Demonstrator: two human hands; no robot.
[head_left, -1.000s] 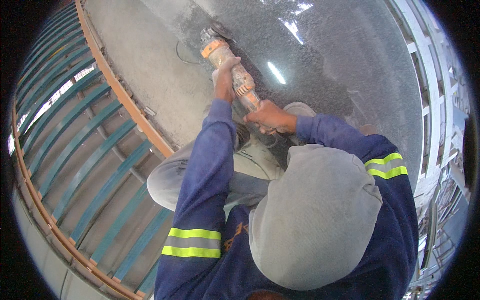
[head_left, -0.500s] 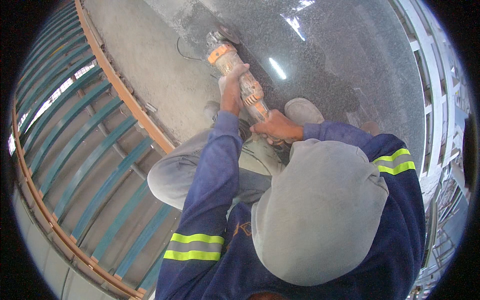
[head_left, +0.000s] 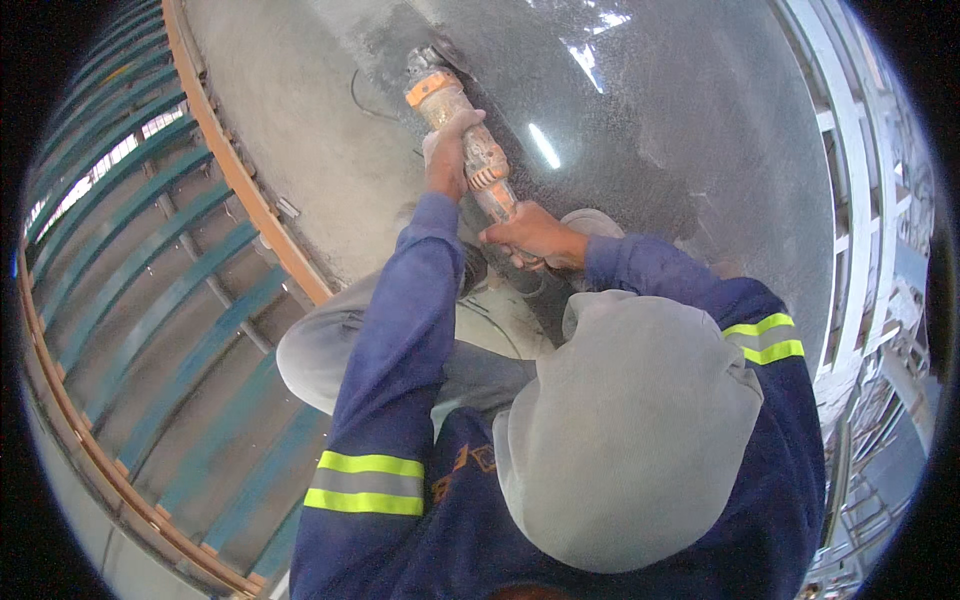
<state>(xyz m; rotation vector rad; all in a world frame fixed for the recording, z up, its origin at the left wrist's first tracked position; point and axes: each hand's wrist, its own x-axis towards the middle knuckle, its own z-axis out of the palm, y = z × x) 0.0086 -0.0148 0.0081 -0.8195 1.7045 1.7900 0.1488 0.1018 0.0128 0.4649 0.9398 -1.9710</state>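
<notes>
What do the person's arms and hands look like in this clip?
Both arms wear dark blue long work sleeves. Each sleeve carries a reflective band, grey between two yellow-green stripes, high on the upper arm. The left hand appears dusty and pale, possibly gloved; the right hand is bare. No cables or jewellery show.

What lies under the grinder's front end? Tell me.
The angle grinder, held by the left hand and right hand, rests on a dark speckled stone slab beside dusty grey surface. The disc itself is hidden beneath its guard.
</notes>
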